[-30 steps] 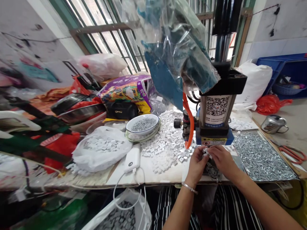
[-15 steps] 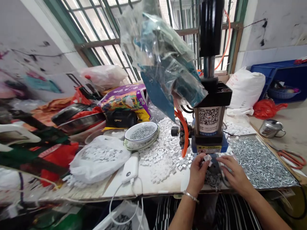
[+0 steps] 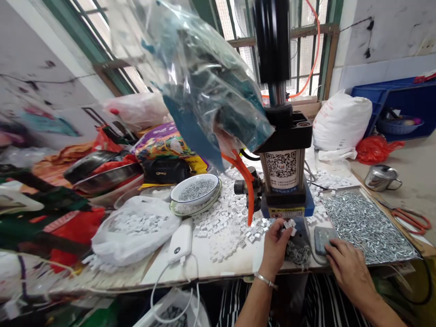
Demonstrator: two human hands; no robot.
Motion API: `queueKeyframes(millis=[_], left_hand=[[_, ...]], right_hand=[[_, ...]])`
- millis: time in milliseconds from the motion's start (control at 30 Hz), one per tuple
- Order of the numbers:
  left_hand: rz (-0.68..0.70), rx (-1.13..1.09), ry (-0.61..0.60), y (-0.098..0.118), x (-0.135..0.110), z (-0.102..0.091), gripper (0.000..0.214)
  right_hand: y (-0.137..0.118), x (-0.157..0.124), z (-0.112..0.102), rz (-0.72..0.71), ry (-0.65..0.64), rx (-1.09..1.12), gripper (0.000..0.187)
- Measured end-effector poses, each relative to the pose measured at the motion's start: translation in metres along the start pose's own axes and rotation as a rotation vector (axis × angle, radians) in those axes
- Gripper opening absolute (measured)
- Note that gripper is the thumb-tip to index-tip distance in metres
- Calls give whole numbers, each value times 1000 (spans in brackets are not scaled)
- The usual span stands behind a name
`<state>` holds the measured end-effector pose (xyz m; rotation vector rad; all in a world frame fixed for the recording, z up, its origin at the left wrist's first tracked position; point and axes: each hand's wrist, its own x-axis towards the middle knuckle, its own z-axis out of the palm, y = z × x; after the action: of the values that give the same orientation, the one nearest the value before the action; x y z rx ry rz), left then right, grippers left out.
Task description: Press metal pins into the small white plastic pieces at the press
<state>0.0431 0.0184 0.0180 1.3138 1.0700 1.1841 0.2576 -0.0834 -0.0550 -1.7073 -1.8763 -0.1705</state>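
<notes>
My left hand (image 3: 275,247) is closed, its thumb and fingers pinching small white plastic pieces (image 3: 290,225) just in front of the base of a black pneumatic press (image 3: 286,172). Below that hand, a heap of loose metal pins (image 3: 299,254) lies at the table's front edge. My right hand (image 3: 350,268) is open, fingers stretched forward, the tips at the near edge of a flat grey box (image 3: 323,240) with a cable. To the right of it, a shallow tray (image 3: 413,258) is full of short metal pins.
Many white pieces (image 3: 225,218) are scattered left of the press. A bowl of pins (image 3: 175,193), a plastic bag of white pieces (image 3: 136,227) and a white power bank (image 3: 180,240) stand farther left. Orange-handled scissors (image 3: 412,220) and a metal mug (image 3: 381,177) lie right. Plastic-wrapped sheeting (image 3: 211,86) overhangs.
My right hand has moved back and right, away from the front of the press, to the grey box, which now shows. My left hand still holds the white pieces. The camera view has shifted.
</notes>
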Motion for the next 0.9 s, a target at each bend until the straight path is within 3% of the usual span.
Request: queueKeyframes(millis=[133, 267, 400, 533, 733, 833, 900], left_hand=[[1, 15, -17, -8, -1, -1, 26], [107, 65, 133, -17, -10, 0, 31], [168, 178, 233, -13, -13, 4, 16], [44, -80, 236, -5, 5, 8, 23], [-65, -396, 207, -5, 32, 10, 33], [-101, -515, 215, 3, 24, 1, 42], [-130, -612, 207, 8, 7, -9, 47]], right_hand=[[4, -2, 4, 13, 4, 54, 25], [31, -1, 3, -25, 35, 206, 26], [68, 6, 4, 55, 133, 183, 29], [95, 16, 16, 87, 132, 103, 36], [102, 14, 30, 66, 86, -2, 38], [109, 6, 27, 41, 57, -19, 40], [123, -2, 28, 37, 28, -22, 41]])
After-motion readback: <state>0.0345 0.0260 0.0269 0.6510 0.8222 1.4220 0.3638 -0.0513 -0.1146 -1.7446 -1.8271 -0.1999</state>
